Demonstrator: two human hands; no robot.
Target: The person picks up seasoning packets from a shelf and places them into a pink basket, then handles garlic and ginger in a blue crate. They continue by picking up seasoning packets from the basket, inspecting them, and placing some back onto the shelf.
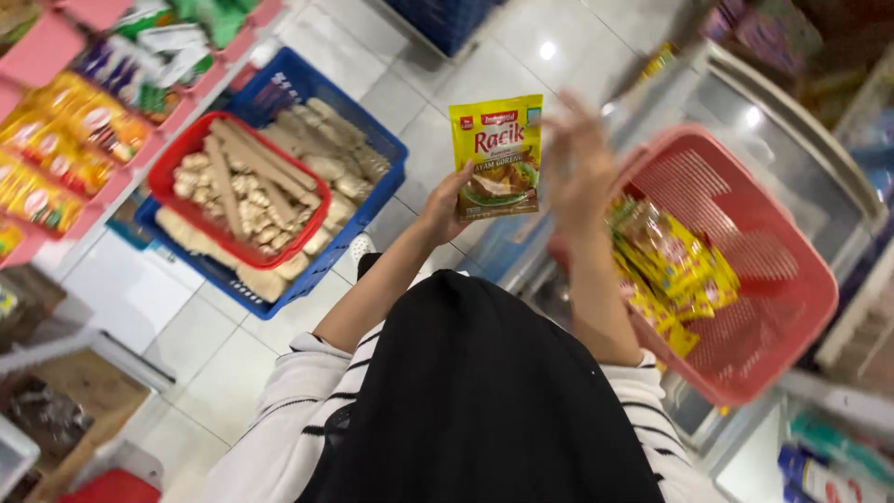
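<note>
My left hand holds a yellow seasoning sachet by its lower left corner, thumb and fingers pinched on the edge. The sachet stands upright in front of me, printed face toward the camera, long axis running nearly vertical with the top tipped very slightly to the left; its top edge points away, toward the white tiled floor. My right hand hovers just beside the sachet's right edge, fingers spread wide and blurred; I cannot tell whether it touches the packet.

Below and right of that hand sits a pink plastic basket, tilted, with a heap of similar yellow sachets lying along its lower left side. On the floor to the left, a blue crate carries a red basket; both hold pale ginger-like roots. Pink shelves at far left hold more packets.
</note>
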